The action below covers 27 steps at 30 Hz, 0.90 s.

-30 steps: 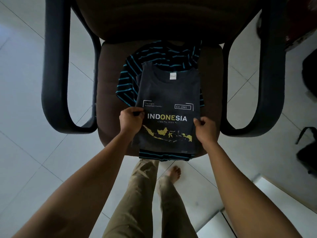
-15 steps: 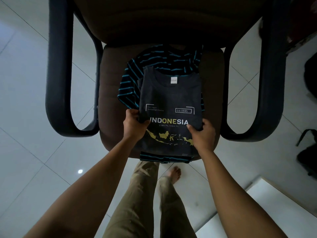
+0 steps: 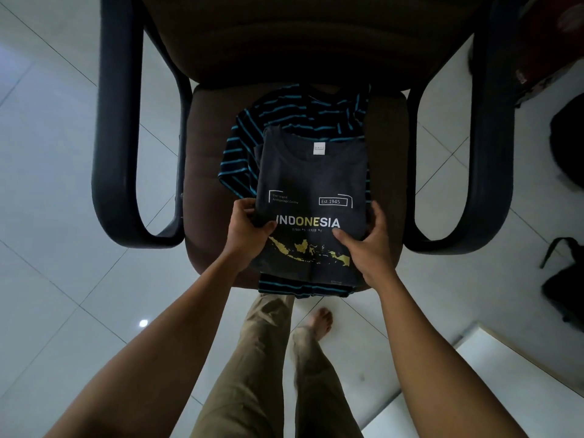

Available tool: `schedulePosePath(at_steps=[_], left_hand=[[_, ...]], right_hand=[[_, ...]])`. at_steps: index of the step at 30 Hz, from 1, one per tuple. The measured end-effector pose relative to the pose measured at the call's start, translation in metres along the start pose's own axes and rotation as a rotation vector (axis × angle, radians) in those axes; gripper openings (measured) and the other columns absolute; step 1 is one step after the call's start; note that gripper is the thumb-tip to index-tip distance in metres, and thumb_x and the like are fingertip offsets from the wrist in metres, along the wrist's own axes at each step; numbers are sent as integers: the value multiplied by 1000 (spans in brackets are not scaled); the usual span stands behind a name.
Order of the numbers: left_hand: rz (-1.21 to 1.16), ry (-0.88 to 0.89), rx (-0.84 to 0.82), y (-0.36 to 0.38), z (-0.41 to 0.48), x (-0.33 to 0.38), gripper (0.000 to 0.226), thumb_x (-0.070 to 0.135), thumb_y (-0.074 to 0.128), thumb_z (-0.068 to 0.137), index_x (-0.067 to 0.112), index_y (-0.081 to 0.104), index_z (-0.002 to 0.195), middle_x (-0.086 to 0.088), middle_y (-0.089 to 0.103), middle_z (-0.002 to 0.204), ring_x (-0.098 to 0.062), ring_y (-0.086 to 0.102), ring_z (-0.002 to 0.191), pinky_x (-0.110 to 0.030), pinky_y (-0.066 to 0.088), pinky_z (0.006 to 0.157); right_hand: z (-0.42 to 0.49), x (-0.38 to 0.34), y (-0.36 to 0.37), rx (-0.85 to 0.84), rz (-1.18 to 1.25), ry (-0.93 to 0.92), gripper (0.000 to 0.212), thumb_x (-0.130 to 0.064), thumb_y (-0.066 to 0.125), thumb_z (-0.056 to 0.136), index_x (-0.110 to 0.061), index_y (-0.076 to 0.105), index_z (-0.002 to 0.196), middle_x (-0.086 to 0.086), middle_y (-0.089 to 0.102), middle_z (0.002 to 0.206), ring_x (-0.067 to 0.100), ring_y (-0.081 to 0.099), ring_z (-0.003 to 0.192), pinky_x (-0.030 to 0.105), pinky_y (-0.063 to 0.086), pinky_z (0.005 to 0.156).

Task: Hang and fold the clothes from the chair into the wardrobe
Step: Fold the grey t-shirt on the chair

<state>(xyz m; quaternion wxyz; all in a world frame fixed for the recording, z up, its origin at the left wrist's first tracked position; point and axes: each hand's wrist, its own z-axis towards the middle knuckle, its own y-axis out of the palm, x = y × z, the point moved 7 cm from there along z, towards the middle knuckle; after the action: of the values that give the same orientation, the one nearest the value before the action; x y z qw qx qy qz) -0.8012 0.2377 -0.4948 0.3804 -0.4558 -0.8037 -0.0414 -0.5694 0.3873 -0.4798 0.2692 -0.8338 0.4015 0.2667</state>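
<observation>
Folded T-shirt dark grey, white-and-yellow INDONESIA print, yellow map. Striped shirt black with teal stripes. Chair seat brown, armrests black. Trousers khaki. Floor tiles white.

Pale glossy floor tiles are spreading across the view, and a small spot of light is shining on them at lower left. At the right edge a black bag is lying on the floor, its strap looping outward, with another dark bag sitting farther up. Something red is showing at top right. A white board is lying at lower right.
</observation>
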Motion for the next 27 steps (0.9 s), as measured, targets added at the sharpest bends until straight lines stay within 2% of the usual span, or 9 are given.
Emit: schedulePosePath(at_steps=[3,6,8,10,13,16,19,23,27], left_hand=[[40,-2,-38,-1,-1,-1,48,8,74,86,25,40,115,-3,62,118,-18,62,108,-32,57,83],[38,60,-98,-1,-3,4,51,1,67,89,25,34,118,-5,62,121,-16,61,112,-24,58,78],[41,112,-143,-1,-4,11,52,-4,61,90,27,34,122,-6,62,123,-16,61,113,-26,59,79],[101,147,-184,2,-2,14,46,-4,58,92,28,44,121,-2,56,127,-19,58,116,-32,58,84],[211,92,-264,12,2,7,34,-1,59,93,25,61,114,0,55,126,-22,55,117,-31,55,87],[240,46,-256,16,4,-4,33,4,63,92,32,67,109,-2,58,127,-23,56,116,-43,54,98],[257,29,-245,16,4,-6,26,6,65,91,30,69,100,-3,53,131,-21,52,116,-38,49,101],[270,40,-186,11,1,-9,19,11,70,88,23,69,102,-2,48,133,-17,46,116,-30,44,94],[279,-16,-177,9,-7,-24,14,17,76,84,21,67,94,2,35,136,-17,38,119,-28,43,91]], right_hand=[[-1,-6,8,-96,-193,-78,116,-12,83,78,-37,2,157,-9,37,153,7,47,130,30,43,105],[1,-6,8,-49,-221,-89,111,-12,79,82,-42,2,156,-7,31,159,16,41,140,44,39,113],[5,-4,1,14,-222,-75,108,-15,79,82,-51,5,151,-9,33,158,16,44,138,49,42,112],[9,2,-6,46,-154,-46,103,-13,78,83,-55,10,149,-9,35,157,15,48,134,48,45,109],[15,19,-10,40,15,33,94,-5,74,85,-47,22,151,-5,44,150,12,54,126,46,49,105],[19,34,-5,25,159,126,86,-1,73,85,-42,32,149,-4,57,138,14,62,118,48,53,99],[20,40,-1,16,236,189,83,-1,73,85,-39,35,148,-2,62,132,19,65,115,50,55,95],[17,42,2,29,322,243,81,-5,74,86,-37,35,149,2,63,132,22,65,112,48,57,91],[12,37,3,-30,138,167,90,-14,85,75,-38,37,147,-4,65,129,15,66,113,45,57,92]])
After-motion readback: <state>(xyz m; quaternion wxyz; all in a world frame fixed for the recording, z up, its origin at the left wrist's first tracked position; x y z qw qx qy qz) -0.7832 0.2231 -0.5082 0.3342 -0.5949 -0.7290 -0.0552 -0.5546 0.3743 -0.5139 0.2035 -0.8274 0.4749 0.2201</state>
